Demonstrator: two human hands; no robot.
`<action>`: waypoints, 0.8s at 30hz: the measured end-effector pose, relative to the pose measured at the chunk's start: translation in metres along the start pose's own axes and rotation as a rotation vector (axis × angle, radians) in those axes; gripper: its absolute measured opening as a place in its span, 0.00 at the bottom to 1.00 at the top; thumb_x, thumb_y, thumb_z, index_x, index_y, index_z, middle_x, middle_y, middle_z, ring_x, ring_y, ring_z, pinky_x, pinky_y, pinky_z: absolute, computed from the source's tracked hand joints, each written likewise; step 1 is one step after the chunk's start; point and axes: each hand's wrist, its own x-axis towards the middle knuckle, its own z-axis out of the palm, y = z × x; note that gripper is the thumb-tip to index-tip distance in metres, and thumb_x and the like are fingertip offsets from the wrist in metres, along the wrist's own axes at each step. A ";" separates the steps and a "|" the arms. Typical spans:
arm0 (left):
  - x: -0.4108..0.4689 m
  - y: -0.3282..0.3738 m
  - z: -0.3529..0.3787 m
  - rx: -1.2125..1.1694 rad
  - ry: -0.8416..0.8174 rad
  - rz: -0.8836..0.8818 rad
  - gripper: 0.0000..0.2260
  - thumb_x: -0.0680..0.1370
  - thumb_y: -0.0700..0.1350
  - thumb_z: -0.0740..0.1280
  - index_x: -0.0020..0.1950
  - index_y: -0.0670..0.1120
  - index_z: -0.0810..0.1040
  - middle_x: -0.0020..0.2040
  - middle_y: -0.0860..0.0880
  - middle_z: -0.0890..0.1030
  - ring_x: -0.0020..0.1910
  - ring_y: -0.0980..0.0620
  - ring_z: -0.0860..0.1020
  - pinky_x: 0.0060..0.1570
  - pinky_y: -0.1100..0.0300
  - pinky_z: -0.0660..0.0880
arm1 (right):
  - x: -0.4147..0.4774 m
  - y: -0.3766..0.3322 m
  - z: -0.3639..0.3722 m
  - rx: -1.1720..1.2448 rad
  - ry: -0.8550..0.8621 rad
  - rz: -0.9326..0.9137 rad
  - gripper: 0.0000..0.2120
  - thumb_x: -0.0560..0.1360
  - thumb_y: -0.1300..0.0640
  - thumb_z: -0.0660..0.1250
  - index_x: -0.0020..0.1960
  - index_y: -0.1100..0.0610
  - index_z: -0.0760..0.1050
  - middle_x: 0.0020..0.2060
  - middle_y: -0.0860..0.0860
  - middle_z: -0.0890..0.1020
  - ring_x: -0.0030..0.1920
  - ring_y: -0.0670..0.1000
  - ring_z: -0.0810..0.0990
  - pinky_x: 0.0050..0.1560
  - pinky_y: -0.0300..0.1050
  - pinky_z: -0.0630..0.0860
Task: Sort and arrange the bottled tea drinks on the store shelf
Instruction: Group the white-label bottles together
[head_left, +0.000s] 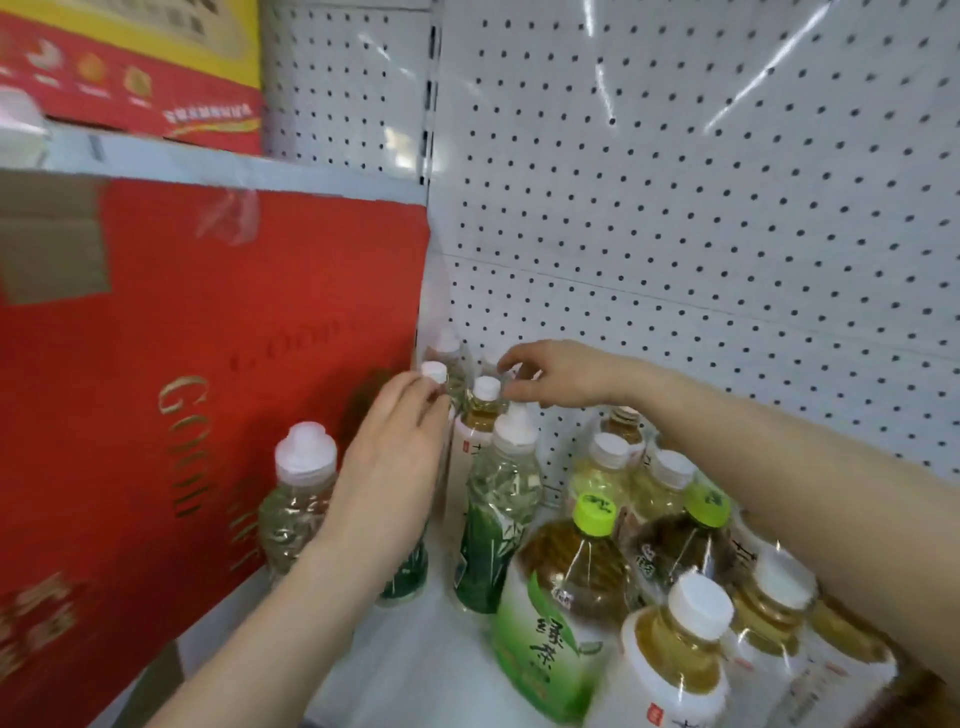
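Several tea bottles stand on the white shelf (415, 665). My left hand (389, 467) grips the neck of a white-capped bottle (434, 372) at the back left corner. My right hand (556, 374) reaches over from the right, its curled fingers hanging just behind the white cap of a bottle with a white label (485, 410); I cannot tell whether they touch it. In front stand two clear green-labelled bottles (496, 514) (298, 499). Green-capped tea bottles (566, 587) (680, 540) and white-capped amber ones (670, 649) crowd the front right.
A large red carton with gold lettering (208, 395) walls off the left side. White pegboard (701, 208) forms the back. An upper shelf (218, 169) at left carries a red and yellow box (135, 67).
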 end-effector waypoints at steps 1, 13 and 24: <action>0.001 0.000 -0.001 0.007 -0.002 0.005 0.21 0.65 0.29 0.65 0.58 0.33 0.81 0.58 0.36 0.80 0.63 0.36 0.75 0.68 0.53 0.63 | 0.013 -0.001 0.005 0.012 -0.035 0.004 0.24 0.79 0.44 0.66 0.71 0.53 0.71 0.60 0.52 0.80 0.52 0.54 0.82 0.52 0.46 0.77; 0.006 -0.004 -0.004 -0.168 -0.004 -0.048 0.20 0.72 0.32 0.71 0.64 0.37 0.79 0.60 0.42 0.80 0.65 0.41 0.73 0.68 0.63 0.57 | 0.009 0.014 -0.008 0.402 0.269 0.024 0.15 0.82 0.48 0.62 0.54 0.60 0.77 0.51 0.56 0.83 0.47 0.54 0.85 0.55 0.56 0.81; 0.072 0.023 -0.051 -0.715 -0.004 -0.150 0.31 0.72 0.60 0.70 0.72 0.62 0.61 0.60 0.64 0.73 0.59 0.59 0.75 0.53 0.58 0.72 | -0.047 -0.018 -0.100 0.875 0.650 -0.239 0.14 0.84 0.50 0.58 0.51 0.57 0.77 0.42 0.48 0.85 0.42 0.46 0.84 0.45 0.39 0.80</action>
